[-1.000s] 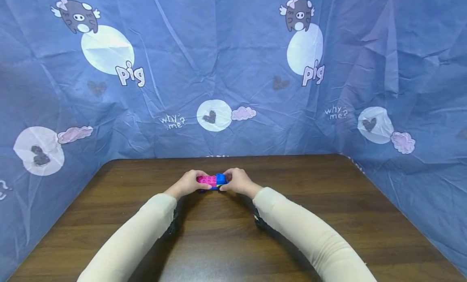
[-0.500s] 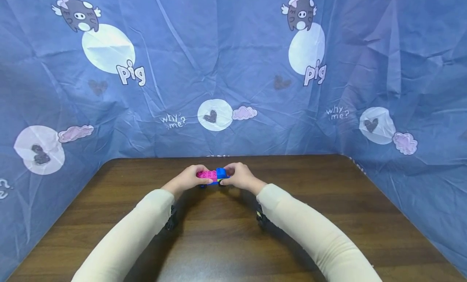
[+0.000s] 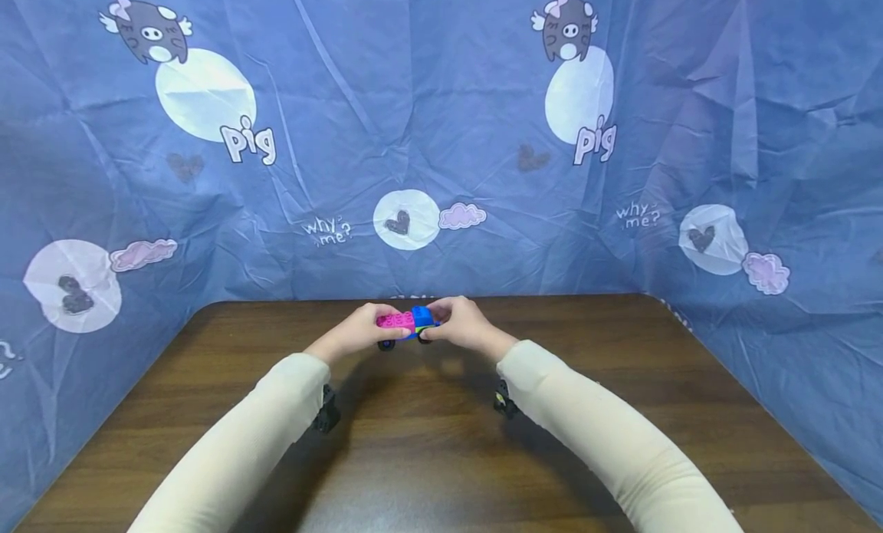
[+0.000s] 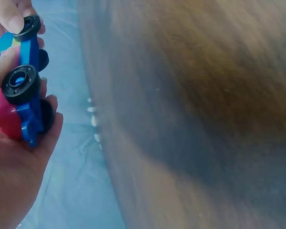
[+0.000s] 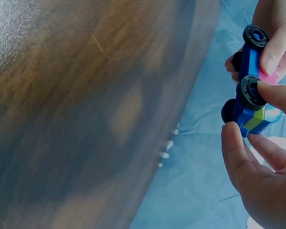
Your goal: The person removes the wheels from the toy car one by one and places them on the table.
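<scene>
Both hands hold a toy truck (image 3: 398, 323) built of blocks, raised over the far part of the table. It has a pink studded brick on its back, a blue cab, a lime-green piece and a blue chassis with black wheels. My left hand (image 3: 355, 333) grips the pink rear end, thumb along its near side. At the cab end, my right hand (image 3: 467, 326) pinches the truck by the front wheel. In the left wrist view the chassis (image 4: 31, 62) and its wheels show from the side. The right wrist view has the thumb on a front wheel (image 5: 251, 93).
A brown wooden table (image 3: 414, 456) lies below, its far edge close behind the hands. Blue cloth (image 3: 441, 134) with printed pigs and hearts hangs around the back and sides. A dark wrist device (image 3: 327, 410) shows under the left sleeve.
Both hands have lifted the toy truck up and away from the table, tilting its cab end slightly upward. The right forearm has shifted a little to the right.
</scene>
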The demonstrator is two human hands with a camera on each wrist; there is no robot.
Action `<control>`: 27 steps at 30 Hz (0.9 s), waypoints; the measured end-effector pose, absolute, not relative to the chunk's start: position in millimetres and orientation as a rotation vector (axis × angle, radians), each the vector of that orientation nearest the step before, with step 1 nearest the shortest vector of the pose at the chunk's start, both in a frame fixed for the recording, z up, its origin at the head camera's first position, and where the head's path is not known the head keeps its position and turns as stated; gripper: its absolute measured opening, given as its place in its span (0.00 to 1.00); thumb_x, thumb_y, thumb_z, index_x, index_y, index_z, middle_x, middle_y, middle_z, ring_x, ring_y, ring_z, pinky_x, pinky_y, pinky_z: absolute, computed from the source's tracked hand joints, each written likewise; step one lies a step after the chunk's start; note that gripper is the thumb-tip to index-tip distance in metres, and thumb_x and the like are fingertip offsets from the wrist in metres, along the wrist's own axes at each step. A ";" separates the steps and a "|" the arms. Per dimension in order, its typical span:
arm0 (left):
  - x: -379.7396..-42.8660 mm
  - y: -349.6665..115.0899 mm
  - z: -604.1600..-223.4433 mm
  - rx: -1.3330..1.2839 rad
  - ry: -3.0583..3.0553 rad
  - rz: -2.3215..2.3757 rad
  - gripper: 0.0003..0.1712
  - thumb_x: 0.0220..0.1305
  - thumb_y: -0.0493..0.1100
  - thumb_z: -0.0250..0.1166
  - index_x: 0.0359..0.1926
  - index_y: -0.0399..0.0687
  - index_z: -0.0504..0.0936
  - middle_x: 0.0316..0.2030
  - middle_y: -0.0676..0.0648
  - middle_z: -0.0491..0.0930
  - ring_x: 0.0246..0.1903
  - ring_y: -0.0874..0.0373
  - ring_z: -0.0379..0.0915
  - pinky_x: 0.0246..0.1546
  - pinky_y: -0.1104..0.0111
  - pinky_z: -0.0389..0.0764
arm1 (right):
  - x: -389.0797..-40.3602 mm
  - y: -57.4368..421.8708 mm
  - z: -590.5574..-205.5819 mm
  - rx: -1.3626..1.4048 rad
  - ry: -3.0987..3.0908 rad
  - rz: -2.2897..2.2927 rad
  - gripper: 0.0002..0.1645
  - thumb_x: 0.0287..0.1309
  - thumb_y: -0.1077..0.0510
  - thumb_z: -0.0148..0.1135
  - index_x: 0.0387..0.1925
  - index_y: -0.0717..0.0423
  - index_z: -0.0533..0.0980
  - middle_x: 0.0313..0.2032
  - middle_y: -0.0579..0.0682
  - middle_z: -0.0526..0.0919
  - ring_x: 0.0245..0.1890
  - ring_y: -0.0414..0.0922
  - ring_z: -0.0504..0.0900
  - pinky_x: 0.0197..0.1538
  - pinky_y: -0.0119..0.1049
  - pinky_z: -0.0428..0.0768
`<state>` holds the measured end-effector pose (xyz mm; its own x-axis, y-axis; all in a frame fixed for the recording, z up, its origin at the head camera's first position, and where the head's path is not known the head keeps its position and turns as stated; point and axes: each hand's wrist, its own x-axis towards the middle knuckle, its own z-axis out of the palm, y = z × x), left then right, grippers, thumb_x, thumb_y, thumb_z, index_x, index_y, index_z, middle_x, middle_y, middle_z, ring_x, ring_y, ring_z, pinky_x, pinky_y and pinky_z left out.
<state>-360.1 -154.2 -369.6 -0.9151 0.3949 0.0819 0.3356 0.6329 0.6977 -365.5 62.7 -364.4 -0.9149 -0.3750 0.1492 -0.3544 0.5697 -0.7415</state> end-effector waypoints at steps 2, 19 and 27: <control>-359.9 -153.8 -367.4 0.609 2.765 1.152 0.24 0.63 0.50 0.66 0.50 0.34 0.79 0.35 0.45 0.81 0.33 0.58 0.72 0.37 0.68 0.75 | -363.2 64.4 -360.2 -0.654 2.755 -1.298 0.30 0.47 0.57 0.75 0.52 0.65 0.78 0.42 0.57 0.85 0.39 0.45 0.82 0.42 0.34 0.82; -347.7 -139.6 -359.9 0.818 2.693 1.154 0.16 0.64 0.49 0.65 0.40 0.38 0.81 0.26 0.52 0.76 0.26 0.63 0.68 0.29 0.70 0.72 | -346.3 81.6 -340.1 -0.759 2.770 -1.232 0.27 0.49 0.54 0.74 0.50 0.63 0.80 0.44 0.55 0.86 0.38 0.42 0.81 0.44 0.33 0.80; -342.2 -132.5 -358.1 0.803 2.654 1.177 0.15 0.65 0.49 0.63 0.40 0.40 0.79 0.26 0.52 0.74 0.26 0.62 0.68 0.29 0.70 0.72 | -337.2 90.1 -339.5 -0.782 2.774 -1.307 0.27 0.52 0.52 0.73 0.51 0.62 0.79 0.42 0.56 0.86 0.40 0.45 0.83 0.45 0.36 0.82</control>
<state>-342.2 -132.5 -358.1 -0.8501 0.5183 0.0938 0.4174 0.5543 0.7201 -337.2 90.1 -339.5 -0.8777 -0.4234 0.2243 -0.4425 0.5367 -0.7185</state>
